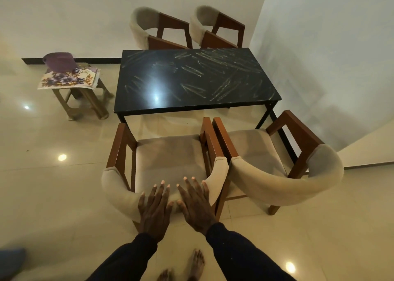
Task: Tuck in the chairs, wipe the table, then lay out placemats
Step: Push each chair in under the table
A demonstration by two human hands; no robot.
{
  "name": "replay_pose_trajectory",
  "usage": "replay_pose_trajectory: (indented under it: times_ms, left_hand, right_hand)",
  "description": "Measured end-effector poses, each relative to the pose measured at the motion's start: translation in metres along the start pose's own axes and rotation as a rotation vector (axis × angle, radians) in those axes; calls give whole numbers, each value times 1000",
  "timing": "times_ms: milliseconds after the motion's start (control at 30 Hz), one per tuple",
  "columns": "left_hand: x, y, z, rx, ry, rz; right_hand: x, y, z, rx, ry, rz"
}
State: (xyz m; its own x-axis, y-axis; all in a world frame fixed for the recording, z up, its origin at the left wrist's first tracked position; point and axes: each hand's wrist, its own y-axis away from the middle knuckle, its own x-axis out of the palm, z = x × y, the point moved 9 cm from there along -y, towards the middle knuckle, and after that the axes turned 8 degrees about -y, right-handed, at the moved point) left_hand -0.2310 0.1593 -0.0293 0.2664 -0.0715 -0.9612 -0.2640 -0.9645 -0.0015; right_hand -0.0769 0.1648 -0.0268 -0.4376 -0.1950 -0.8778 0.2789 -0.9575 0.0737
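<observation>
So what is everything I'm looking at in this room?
Table: one, black with pale streaks, middle of view.
Near armchairs: two, brown wood with beige padding, pulled out from the table's near side; left one, right one.
Far armchairs: two, same colours, between table and back wall.
Stool: one, brown, left of the table.
Placemats: a stack, count unclear, purple flowers on white, on the stool.
Container: one, purple, on the stool behind the placemats.
Blue object: one, bottom-left edge, unclear.
Feet: two, bare, on cream tiles.
Hands: two, left hand and right hand, flat on the left near armchair's backrest.
</observation>
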Motion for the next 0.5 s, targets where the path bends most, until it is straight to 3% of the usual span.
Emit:
replay_pose_trajectory:
  times_ms: [200, 400, 500]
  left_hand:
    - [-1, 4, 2, 21, -49, 15]
    - [-22, 21, -16, 131, -39, -37]
    - [-30, 27, -36, 192, -62, -45]
  right_hand:
    - [-11, 9, 7, 30, -1, -26]
    - [-32, 52, 13, 112, -131, -204]
    - [-41, 77, 8, 111, -71, -272]
